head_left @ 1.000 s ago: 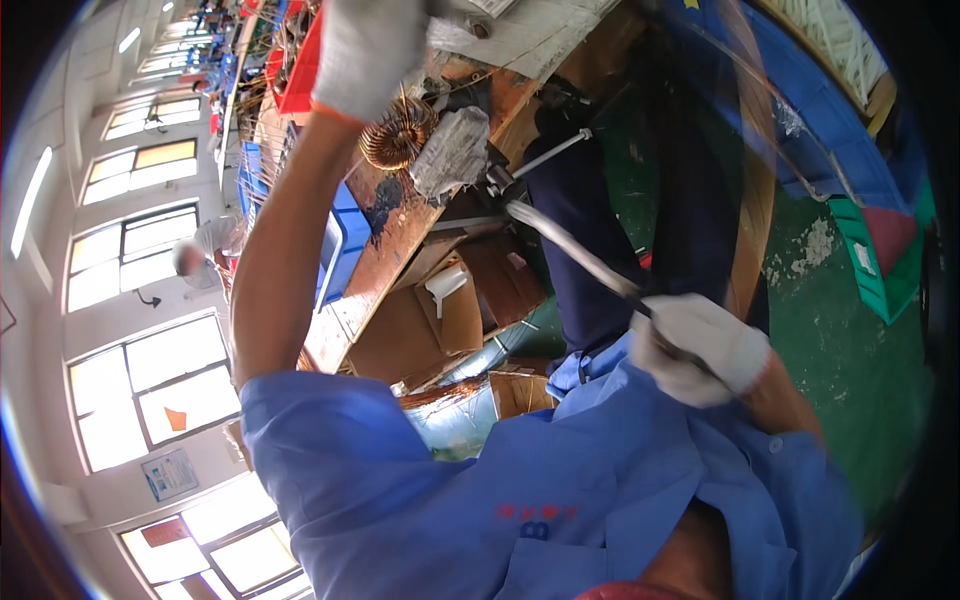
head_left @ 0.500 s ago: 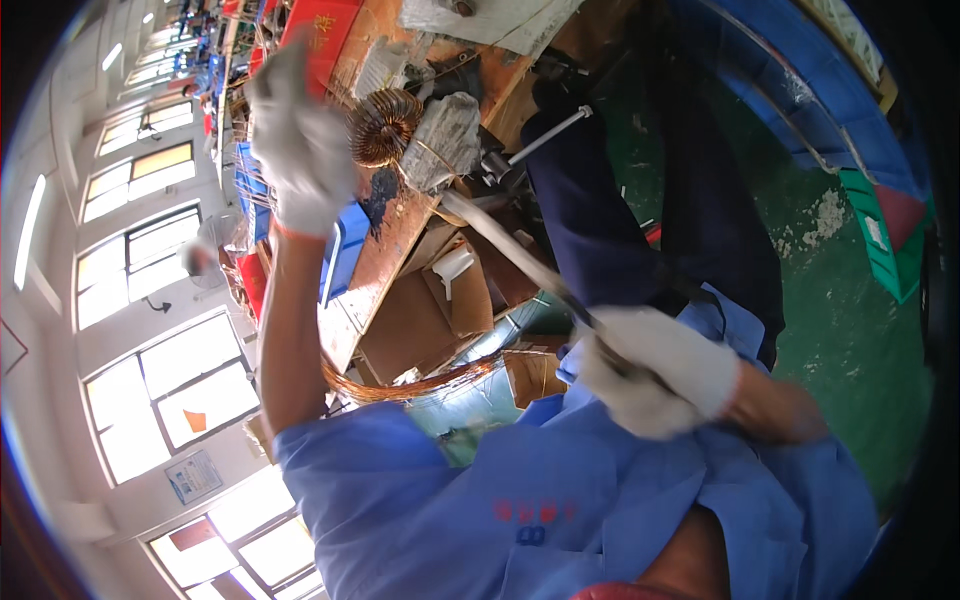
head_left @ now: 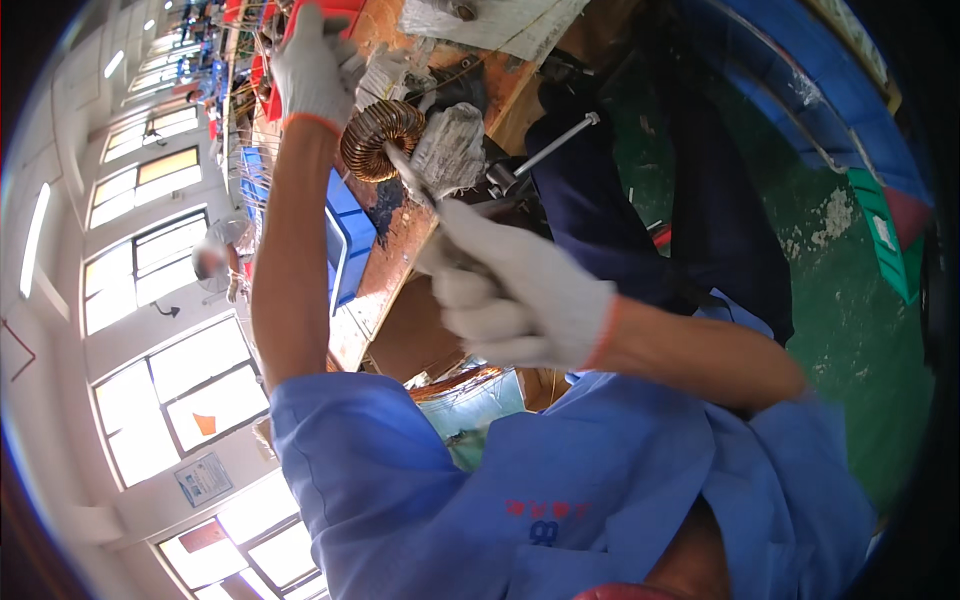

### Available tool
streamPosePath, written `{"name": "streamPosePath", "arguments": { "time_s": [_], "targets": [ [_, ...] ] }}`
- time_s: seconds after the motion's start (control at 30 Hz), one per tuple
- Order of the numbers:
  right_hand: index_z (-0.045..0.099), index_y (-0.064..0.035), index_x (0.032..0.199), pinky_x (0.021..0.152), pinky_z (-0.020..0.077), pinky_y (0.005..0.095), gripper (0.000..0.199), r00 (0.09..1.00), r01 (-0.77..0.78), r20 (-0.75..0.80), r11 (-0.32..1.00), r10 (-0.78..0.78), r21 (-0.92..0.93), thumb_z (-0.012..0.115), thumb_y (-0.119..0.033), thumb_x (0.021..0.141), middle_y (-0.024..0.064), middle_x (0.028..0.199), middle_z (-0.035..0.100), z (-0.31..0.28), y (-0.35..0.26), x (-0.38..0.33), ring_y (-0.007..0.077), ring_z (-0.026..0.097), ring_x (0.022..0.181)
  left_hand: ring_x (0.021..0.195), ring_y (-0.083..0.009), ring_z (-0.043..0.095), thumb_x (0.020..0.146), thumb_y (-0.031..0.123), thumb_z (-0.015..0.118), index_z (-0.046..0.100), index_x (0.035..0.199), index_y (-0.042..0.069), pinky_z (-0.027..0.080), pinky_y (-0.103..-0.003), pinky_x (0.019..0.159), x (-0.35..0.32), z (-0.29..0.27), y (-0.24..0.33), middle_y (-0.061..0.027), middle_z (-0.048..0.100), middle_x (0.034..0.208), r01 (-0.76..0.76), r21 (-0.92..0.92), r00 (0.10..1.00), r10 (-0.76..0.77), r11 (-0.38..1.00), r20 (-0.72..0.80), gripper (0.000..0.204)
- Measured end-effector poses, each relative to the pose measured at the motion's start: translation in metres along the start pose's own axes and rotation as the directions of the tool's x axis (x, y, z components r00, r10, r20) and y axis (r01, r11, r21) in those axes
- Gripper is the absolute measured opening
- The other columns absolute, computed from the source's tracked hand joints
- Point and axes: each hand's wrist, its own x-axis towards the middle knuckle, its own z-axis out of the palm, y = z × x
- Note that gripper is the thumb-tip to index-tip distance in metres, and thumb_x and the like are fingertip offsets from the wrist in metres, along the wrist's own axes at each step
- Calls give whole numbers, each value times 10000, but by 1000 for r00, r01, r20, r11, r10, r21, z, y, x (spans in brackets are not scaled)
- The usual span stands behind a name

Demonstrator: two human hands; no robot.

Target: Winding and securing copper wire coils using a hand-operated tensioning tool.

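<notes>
A copper-wound ring coil [head_left: 383, 135] lies on the wooden bench [head_left: 400, 240]. My right hand [head_left: 510, 290], in a white glove, is closed around a thin metal tool [head_left: 412, 178] whose tip points up at the coil's lower right edge. My left hand [head_left: 310, 70], also gloved, is stretched far up the bench with fingers spread, against a red bin [head_left: 335, 12], just above and left of the coil. I see nothing in it. My blue shirt fills the lower view.
A grey-white wrapped lump [head_left: 450, 150] sits right of the coil, and a steel rod [head_left: 550, 150] lies beyond it. A blue bin [head_left: 345, 240] stands at the bench's left edge. Dark trouser legs [head_left: 640, 200] stand over the green floor [head_left: 850, 320]. Windows line the left wall.
My right hand has risen with the metal tool toward the coil. My left hand dropped from the top edge, swung left, then reached up again to the red bin.
</notes>
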Motion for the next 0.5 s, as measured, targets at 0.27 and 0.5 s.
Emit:
{"name": "streamPosePath", "arguments": {
  "time_s": [0.27, 0.5],
  "targets": [
    [517, -137, 821, 286, 242, 263, 490, 940, -337, 49, 891, 339, 304, 373, -493, 1126, -75, 518, 324, -41, -2, -63, 73, 318, 342, 794, -166, 620, 979, 370, 640, 711, 1246, -17, 501, -315, 764, -73, -33, -24, -41, 672, 888, -209, 389, 952, 277, 897, -128, 476],
    [594, -2, 1052, 331, 299, 248, 365, 937, -300, -320, 783, 136, -545, 417, -311, 1134, -4, 651, 484, -68, -10, -214, 62, 421, 401, 788, -230, 682, 811, 336, 819, 703, 980, 84, 551, -374, 670, -158, 64, 33, -80, 642, 893, -990, 139, 139, -6, -35, 990, 325]
  ]
}}
